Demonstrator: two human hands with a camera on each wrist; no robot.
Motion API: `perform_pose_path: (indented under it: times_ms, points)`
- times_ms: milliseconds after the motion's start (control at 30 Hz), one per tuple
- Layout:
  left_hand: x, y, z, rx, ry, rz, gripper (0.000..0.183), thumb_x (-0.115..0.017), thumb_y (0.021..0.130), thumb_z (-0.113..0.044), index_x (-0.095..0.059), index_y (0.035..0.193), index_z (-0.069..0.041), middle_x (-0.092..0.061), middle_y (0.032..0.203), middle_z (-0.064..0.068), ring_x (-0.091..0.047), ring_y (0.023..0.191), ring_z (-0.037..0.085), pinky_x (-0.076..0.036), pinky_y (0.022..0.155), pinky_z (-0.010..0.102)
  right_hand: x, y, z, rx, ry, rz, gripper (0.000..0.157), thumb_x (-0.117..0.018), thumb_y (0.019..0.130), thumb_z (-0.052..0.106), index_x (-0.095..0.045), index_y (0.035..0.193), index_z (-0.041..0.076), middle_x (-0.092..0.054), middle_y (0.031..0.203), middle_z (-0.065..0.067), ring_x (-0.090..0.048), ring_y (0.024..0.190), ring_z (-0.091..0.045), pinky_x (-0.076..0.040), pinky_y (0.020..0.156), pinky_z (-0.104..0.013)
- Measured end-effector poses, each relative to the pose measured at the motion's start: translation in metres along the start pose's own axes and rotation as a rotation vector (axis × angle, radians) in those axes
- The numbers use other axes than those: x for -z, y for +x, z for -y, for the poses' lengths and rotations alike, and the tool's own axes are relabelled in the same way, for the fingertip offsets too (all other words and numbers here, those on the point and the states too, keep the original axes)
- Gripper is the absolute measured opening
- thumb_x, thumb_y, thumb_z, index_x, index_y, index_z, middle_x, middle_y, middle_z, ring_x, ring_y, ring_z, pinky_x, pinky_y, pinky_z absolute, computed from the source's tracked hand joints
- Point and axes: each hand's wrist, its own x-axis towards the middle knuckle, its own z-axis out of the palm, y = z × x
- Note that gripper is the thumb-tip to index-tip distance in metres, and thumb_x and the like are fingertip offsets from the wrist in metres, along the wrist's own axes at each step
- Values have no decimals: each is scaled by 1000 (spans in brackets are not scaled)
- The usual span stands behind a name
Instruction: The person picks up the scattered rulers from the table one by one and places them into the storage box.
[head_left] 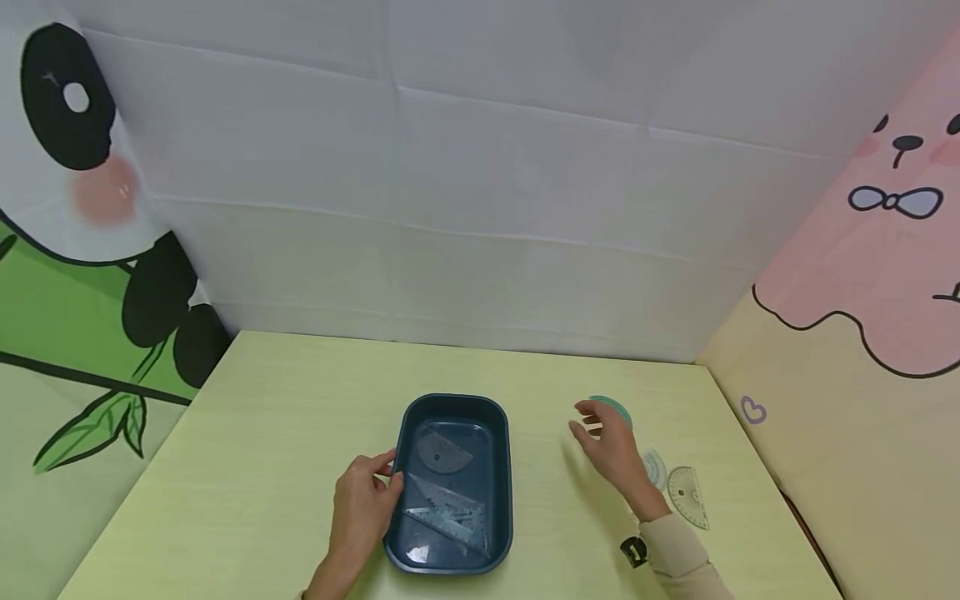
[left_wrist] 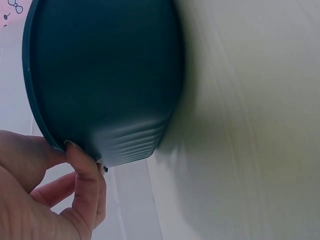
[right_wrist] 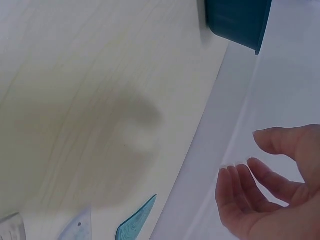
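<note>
My left hand [head_left: 356, 507] pinches the left rim of a dark blue plastic tray [head_left: 511, 492], thumb and fingers on its edge; the left wrist view shows this grip on the tray wall [left_wrist: 105, 75]. Inside lie a clear protractor [head_left: 444, 454] and, nearer me, overlapping clear set squares [head_left: 450, 518]. To the right of the tray, my right hand [head_left: 611, 450] hovers over the table with bent, parted fingers and nothing between them. Behind it shows a green protractor [head_left: 619, 408], partly hidden by the hand. A clear protractor [head_left: 656, 469] and a larger clear one [head_left: 688, 497] lie beside my right wrist.
The pale yellow table [head_left: 285, 417] ends at a white cloth backdrop [head_left: 480, 275]. Printed cloth walls stand at left and right, the right one with a pink figure [head_left: 892, 267]. A small black device [head_left: 633, 551] sits at my right wrist.
</note>
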Motion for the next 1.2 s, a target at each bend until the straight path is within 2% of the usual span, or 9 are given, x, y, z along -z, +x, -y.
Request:
perform_pose_path:
  times_ms: [633,1033,1200]
  points:
    - [-2,0,0,16,5,2,32,-75,82,3,-75,114,6,-65,81,5,-53,64,11,-42,57,26,4,8,-18,-43,-22,-52,32,-73,91,-1,-64,120,-9,-65,114,-27,-65,102,-42,-55,86,-51]
    - [-2,0,0,12,2,3,32,-75,82,3,-75,114,6,-65,81,5,-54,63,11,-43,57,26,8,13,-29,-144,-35,-24,33,-70,94,3,-62,124,-9,-63,117,-28,-63,107,-41,-53,92,-50]
    - [-2,0,0,12,-2,-1,32,-75,82,3,-75,114,6,-65,81,5,-54,63,11,-43,57,26,10,14,-34,-157,-38,-21,33,-69,95,3,-60,124,-11,-62,117,-29,-62,108,-41,-53,92,-50]
